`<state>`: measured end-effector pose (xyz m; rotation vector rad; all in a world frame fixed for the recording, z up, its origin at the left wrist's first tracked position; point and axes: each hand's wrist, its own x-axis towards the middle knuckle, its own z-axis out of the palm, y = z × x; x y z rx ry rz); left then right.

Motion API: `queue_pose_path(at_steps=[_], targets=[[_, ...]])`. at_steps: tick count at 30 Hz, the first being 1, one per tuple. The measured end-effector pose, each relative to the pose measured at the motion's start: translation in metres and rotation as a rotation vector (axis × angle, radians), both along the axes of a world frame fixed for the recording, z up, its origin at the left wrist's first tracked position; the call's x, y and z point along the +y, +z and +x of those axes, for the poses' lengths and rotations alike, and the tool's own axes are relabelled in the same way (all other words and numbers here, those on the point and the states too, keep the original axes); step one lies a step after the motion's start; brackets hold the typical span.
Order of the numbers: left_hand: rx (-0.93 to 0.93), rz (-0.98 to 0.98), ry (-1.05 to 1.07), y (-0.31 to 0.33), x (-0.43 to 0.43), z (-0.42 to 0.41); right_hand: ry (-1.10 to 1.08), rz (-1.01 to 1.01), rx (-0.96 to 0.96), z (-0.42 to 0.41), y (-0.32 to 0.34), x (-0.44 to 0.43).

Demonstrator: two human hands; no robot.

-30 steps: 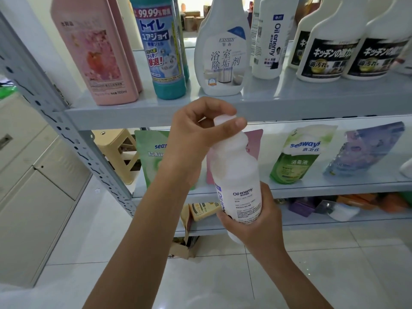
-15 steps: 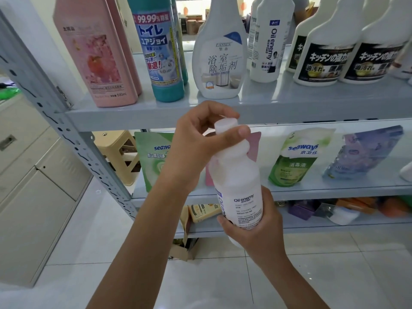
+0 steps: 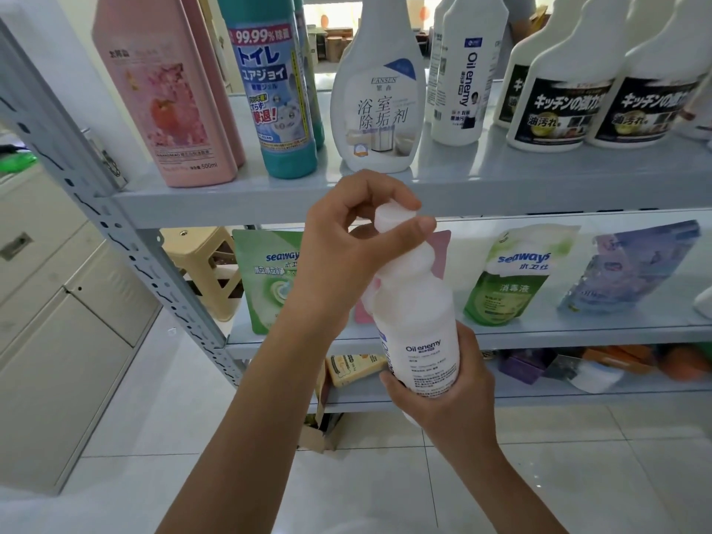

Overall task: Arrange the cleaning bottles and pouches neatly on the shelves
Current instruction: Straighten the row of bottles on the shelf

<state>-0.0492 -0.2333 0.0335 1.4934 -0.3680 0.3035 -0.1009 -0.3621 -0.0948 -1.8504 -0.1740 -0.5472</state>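
Head view: our right hand (image 3: 454, 391) grips the base of the Oil enemy bottle (image 3: 416, 321); our left hand (image 3: 339, 256) pinches its cap (image 3: 391, 221), just below the upper level of the shelves (image 3: 539, 194).

Bright soft daylight, wide-angle bending, slight blur

Packed across the upper shelf (image 3: 501, 186): pink bottle (image 3: 169, 102), teal bottle (image 3: 277, 98), white spray bottle (image 3: 379, 106), black-label bottles (image 3: 558, 106); bare only along the front strip, right of centre. Open gap on middle shelf (image 3: 578, 329) between pink pouch (image 3: 439, 252) and right green pouch (image 3: 508, 287). Slanted upright (image 3: 127, 240) blocking at left.
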Motion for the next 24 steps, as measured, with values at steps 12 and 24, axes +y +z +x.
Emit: queue_pose_path(at_steps=[12, 24], targets=[[0.030, -0.277, 0.003, 0.004, 0.000, -0.004, -0.031, 0.091, -0.010, 0.003, -0.004, -0.004], [0.159, -0.259, -0.309, -0.002, -0.020, -0.022, -0.034, 0.120, -0.004, 0.007, -0.001, -0.005]])
